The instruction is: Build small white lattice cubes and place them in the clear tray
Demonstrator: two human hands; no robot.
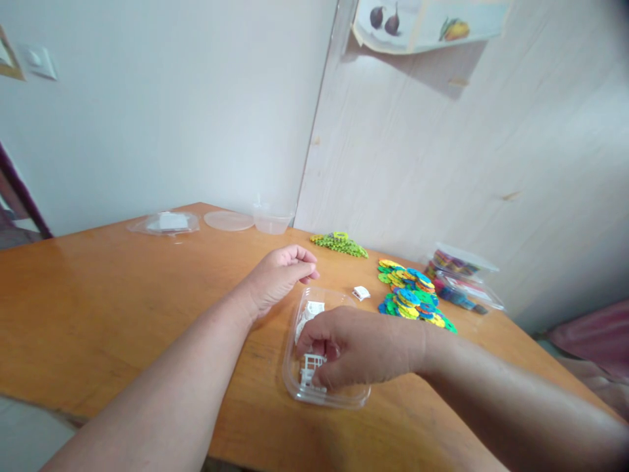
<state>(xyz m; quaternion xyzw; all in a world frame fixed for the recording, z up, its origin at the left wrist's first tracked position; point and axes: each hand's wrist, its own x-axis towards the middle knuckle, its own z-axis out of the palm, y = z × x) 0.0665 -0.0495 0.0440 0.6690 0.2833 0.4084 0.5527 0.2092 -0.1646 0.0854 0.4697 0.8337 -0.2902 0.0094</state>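
My right hand (pixel 346 344) reaches down into a clear plastic container (pixel 334 400). Its thumb and fingers close around a small white lattice-like plastic piece (pixel 308 372). More white pieces (pixel 310 316) lie at the container's far end, partly covered by that hand. Just beyond the far left rim hovers my left hand (pixel 289 267), its fingers curled against the thumb with nothing visible in them. On the table right of the container's far end sits one loose white piece (pixel 361 292), which looks like tiny furniture.
Colourful notched discs (pixel 410 295) are heaped on the right, with stacked clear boxes (pixel 464 278) behind. Green linked pieces (pixel 339 244) lie near the wall. At the back of the wooden table (pixel 147 295) are a clear tub (pixel 272 221), a round lid (pixel 228 221) and another lid (pixel 142 225).
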